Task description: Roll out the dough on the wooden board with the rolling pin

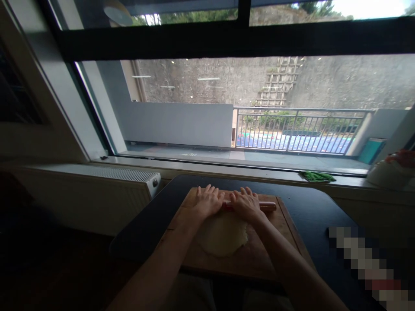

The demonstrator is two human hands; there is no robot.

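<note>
Head view, step: rolling the dough [223,237] flat seems in hand.
Rolling pin [268,207]: at the dough's far edge.
Grip: left hand [210,201] and right hand [245,203] palm-down over the pin, fingers extended, not wrapped round.
Dough: on the board [266,261], on the worktop [142,224].
Next move: probably calls for even pressure.
Containers: pale object [385,176], right, perhaps a pot; contents unclear.

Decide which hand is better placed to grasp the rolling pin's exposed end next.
Probably the right hand: it rests on the rolling pin, just beside that exposed end, while the left hand lies farther away.
</note>
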